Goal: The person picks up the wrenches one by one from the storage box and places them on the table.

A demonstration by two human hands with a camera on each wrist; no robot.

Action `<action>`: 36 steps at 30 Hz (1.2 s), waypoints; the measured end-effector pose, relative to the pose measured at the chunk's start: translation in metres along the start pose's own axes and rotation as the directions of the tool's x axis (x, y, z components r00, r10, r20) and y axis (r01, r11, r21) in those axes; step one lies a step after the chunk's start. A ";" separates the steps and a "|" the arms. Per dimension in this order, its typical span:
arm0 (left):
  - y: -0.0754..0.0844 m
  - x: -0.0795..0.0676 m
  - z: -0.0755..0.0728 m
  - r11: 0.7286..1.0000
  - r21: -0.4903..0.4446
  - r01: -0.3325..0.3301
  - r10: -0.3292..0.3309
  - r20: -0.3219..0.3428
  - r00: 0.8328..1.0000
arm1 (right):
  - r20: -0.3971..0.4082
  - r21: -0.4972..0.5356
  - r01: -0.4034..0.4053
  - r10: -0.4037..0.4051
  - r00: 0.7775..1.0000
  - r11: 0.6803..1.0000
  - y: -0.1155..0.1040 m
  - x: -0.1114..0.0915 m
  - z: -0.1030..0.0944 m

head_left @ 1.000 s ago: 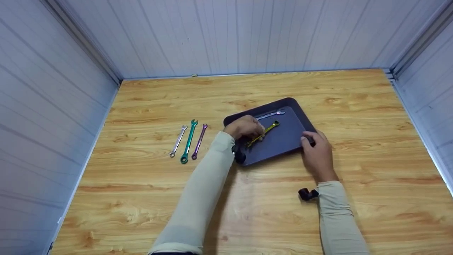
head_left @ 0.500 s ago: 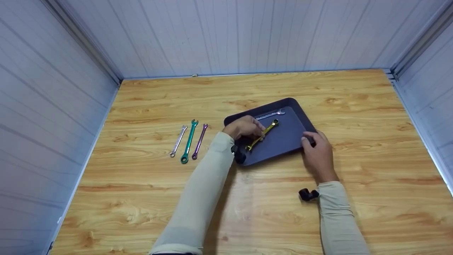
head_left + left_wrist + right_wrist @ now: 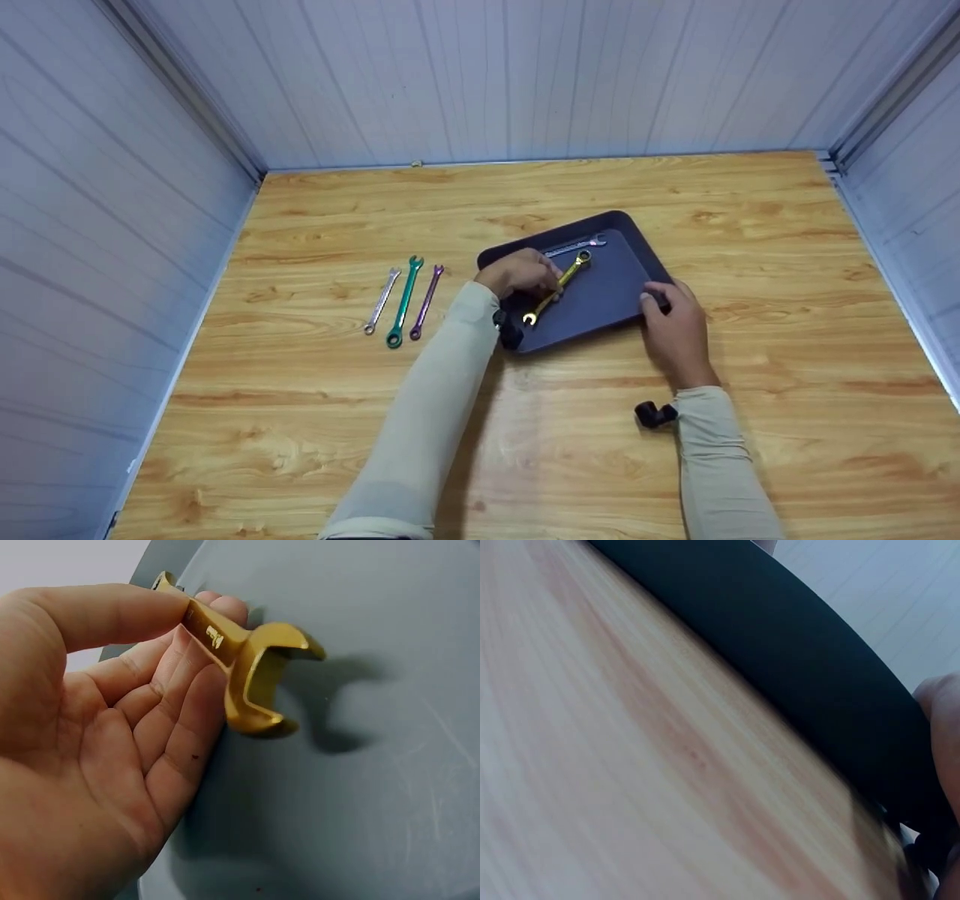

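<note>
My left hand [image 3: 525, 271] pinches a gold combination wrench [image 3: 570, 275] between thumb and fingers, over the left part of a dark grey tray [image 3: 611, 296]. In the left wrist view the open end of the gold wrench [image 3: 251, 682] points away from the palm and casts a shadow on the tray floor [image 3: 375, 787]. Along the tray's far side lies a silver wrench [image 3: 577, 246], partly hidden by the left hand. My right hand [image 3: 677, 330] grips the near right corner of the tray, thumb on the rim. The right wrist view shows the tray's outer wall [image 3: 780, 652] and part of that hand.
Left of the tray, a silver wrench [image 3: 382, 301], a green wrench [image 3: 405, 301] and a purple wrench [image 3: 427, 302] lie side by side on the wooden table [image 3: 300, 420]. White panel walls [image 3: 540, 82] enclose the table at the back and sides.
The gold wrench has turned in my left hand, its open end swinging toward the near side and its face tilting upward. Both hands stay nearly in place; the head view shifts slightly.
</note>
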State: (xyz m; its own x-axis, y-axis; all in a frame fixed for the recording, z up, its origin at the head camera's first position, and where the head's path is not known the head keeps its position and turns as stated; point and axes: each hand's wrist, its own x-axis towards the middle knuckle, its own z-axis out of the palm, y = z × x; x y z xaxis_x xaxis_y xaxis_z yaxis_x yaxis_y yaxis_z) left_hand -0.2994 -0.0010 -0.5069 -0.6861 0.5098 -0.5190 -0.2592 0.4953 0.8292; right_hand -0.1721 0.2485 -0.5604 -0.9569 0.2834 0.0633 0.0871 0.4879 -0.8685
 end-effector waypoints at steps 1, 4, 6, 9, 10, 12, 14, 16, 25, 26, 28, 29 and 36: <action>0.000 0.000 0.000 1.000 -0.010 0.001 -0.001 0.004 1.000 | 0.002 -0.001 0.001 -0.001 1.000 1.000 0.000 0.000 0.000; 0.000 0.002 0.000 0.999 -0.034 -0.001 0.001 0.017 1.000 | 0.003 -0.005 0.007 -0.007 1.000 1.000 -0.001 0.001 -0.001; 0.001 0.002 -0.001 0.999 -0.037 0.001 0.000 0.018 1.000 | 0.004 -0.006 0.013 -0.013 1.000 1.000 -0.002 0.002 -0.001; 0.002 0.003 -0.003 0.999 -0.041 0.005 -0.004 0.009 1.000 | 0.002 -0.007 0.019 -0.019 1.000 1.000 -0.003 0.003 -0.001; 0.002 0.002 -0.003 0.999 -0.044 0.007 -0.007 0.008 1.000 | 0.003 -0.011 0.022 -0.022 1.000 1.000 -0.003 0.003 -0.001; 0.002 0.002 -0.003 0.999 -0.049 0.010 -0.010 0.007 1.000 | -0.001 -0.016 0.027 -0.027 1.000 1.000 -0.003 0.003 -0.001; 0.003 0.002 -0.003 0.998 -0.061 0.012 -0.012 0.001 1.000 | -0.001 -0.023 0.028 -0.029 1.000 0.999 -0.003 0.004 -0.001; 0.003 0.001 -0.002 0.998 -0.070 0.010 -0.010 -0.007 1.000 | 0.000 -0.025 0.026 -0.026 1.000 0.999 -0.003 0.004 -0.002; 0.006 0.001 0.006 0.994 -0.106 -0.002 -0.004 -0.058 0.998 | -0.002 -0.011 0.005 -0.005 1.000 1.000 0.000 0.003 -0.003; 0.007 0.000 0.006 0.995 -0.104 -0.005 -0.002 -0.061 0.998 | -0.006 -0.013 0.008 -0.008 1.000 1.000 0.000 0.003 -0.002; 0.007 0.000 0.008 0.995 -0.102 -0.009 0.002 -0.069 0.998 | -0.011 -0.014 0.011 -0.011 1.000 1.000 0.001 0.003 -0.001; 0.007 0.000 0.008 0.994 -0.108 -0.012 0.004 -0.073 0.997 | -0.010 -0.015 0.010 -0.010 1.000 1.000 0.002 0.002 -0.001; 0.003 -0.004 0.005 0.989 -0.140 -0.038 0.024 -0.099 0.995 | -0.007 -0.017 0.011 -0.011 1.000 1.000 0.003 0.000 0.000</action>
State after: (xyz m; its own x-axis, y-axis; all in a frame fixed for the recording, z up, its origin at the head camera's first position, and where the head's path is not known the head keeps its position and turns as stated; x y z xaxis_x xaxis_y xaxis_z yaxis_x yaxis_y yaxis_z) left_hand -0.2946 0.0019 -0.5038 -0.7561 0.4494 -0.4757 -0.3257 0.3722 0.8692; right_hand -0.1722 0.2501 -0.5627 -0.9559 0.2835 0.0763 0.0812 0.5051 -0.8592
